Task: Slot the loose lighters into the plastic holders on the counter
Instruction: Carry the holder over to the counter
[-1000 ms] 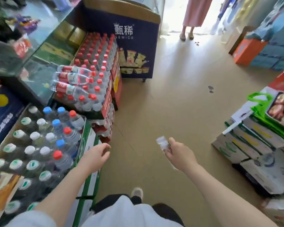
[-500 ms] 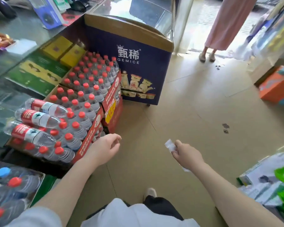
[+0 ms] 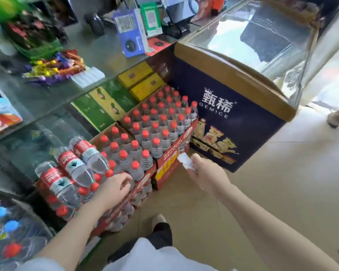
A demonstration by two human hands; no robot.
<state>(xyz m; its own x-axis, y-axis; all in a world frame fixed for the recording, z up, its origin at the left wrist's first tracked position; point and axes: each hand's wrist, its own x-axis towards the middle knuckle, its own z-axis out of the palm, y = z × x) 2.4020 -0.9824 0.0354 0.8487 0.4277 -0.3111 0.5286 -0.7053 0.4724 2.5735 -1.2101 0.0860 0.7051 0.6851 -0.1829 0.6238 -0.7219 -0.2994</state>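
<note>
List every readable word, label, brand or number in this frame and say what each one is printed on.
"甄稀" with "GEMICE" beneath: white lettering on the dark blue freezer cabinet.
"14.5", partly hidden: yellow price tag on the red bottle carton.
Too blurred or small to read: red bottle labels, the carton's print, QR code stands on the counter, green and yellow boxes.
Right hand holds a small clear item; no legible text.

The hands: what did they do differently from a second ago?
The view swung left toward the glass counter, now in sight with its clear ribbed plastic holder. The left hand, empty with loosely curled fingers, now hovers over the red-capped water bottles. The right hand still pinches the small clear plastic piece. Nothing was picked up or let go.
</note>
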